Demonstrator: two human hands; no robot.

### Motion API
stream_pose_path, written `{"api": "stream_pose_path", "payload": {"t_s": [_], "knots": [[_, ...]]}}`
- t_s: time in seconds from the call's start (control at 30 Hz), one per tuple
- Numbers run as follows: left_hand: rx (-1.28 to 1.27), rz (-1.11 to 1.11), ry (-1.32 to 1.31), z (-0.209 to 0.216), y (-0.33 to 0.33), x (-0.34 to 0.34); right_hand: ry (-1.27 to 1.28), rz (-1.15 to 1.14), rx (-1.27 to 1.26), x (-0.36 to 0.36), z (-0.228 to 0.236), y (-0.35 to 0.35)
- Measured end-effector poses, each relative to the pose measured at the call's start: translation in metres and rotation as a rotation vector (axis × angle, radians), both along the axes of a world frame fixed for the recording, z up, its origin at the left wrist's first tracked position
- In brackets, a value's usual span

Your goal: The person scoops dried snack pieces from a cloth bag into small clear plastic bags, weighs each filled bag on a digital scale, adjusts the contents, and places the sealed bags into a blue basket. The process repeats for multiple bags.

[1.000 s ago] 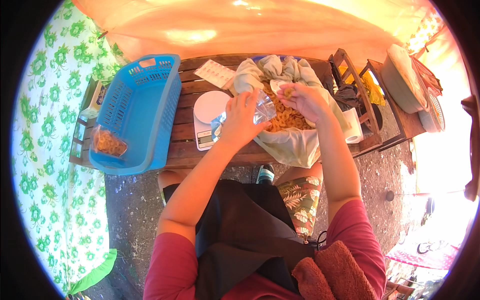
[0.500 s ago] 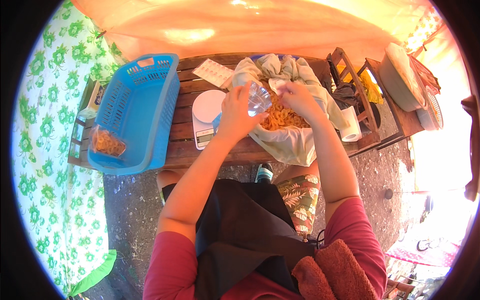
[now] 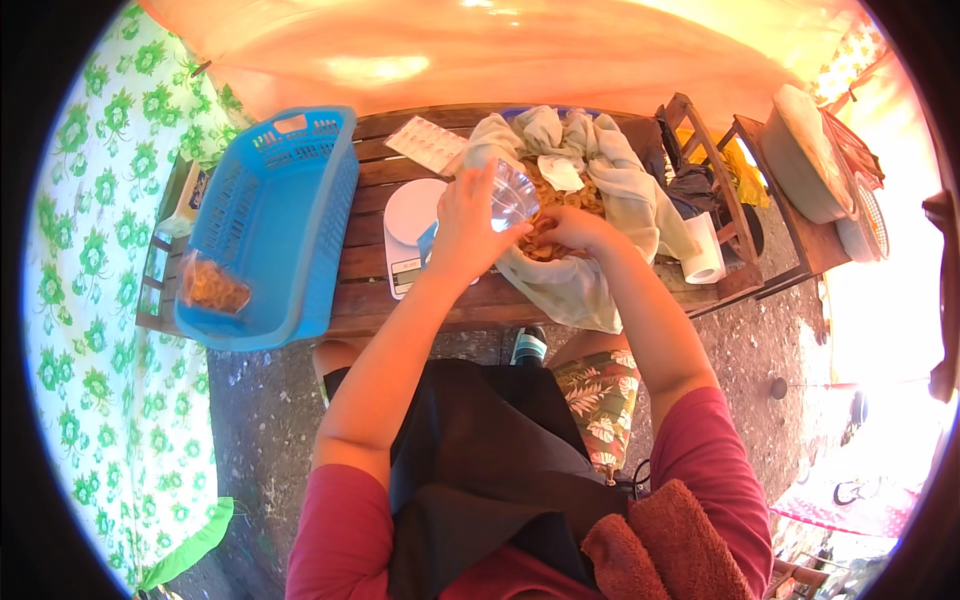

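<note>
My left hand (image 3: 468,228) grips a clear plastic bag (image 3: 512,195), tilted beside the heap of chips. My right hand (image 3: 578,230) reaches down into the golden-brown, curled chips (image 3: 550,250), its fingers bent round some of them; the fingertips are partly hidden. The chips lie in a pale cloth (image 3: 570,295) gathered up around them like a lining. On the far part of the heap rests a crumpled white piece (image 3: 560,174), paper or thin plastic. A white kitchen scale (image 3: 413,212) stands just left of my left hand.
A blue plastic basket (image 3: 335,230) at the left holds a filled clear pack of chips (image 3: 213,287). Behind the scale lies a white printed sheet (image 3: 425,145). Right of the cloth are a paper roll (image 3: 703,262), a wooden rack (image 3: 735,215) and a grey tub (image 3: 800,160).
My right hand has moved down and nearer, from beside the white piece into the chips. The white piece now shows fully. My left hand still holds the clear bag, barely shifted.
</note>
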State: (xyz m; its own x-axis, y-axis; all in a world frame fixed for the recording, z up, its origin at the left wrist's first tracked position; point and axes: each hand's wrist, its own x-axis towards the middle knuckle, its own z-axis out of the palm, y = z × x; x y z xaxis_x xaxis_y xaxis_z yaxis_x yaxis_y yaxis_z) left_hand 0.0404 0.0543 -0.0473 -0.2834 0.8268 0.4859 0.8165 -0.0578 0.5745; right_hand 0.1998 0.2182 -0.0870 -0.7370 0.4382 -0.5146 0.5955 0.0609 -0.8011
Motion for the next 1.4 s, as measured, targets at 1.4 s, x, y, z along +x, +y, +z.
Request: {"api": "stream_pose_path", "payload": {"t_s": [1.4], "knots": [[0.038, -0.102, -0.162, 0.000, 0.007, 0.011, 0.480, -0.201, -0.106, -0.015, 0.132, -0.037]]}}
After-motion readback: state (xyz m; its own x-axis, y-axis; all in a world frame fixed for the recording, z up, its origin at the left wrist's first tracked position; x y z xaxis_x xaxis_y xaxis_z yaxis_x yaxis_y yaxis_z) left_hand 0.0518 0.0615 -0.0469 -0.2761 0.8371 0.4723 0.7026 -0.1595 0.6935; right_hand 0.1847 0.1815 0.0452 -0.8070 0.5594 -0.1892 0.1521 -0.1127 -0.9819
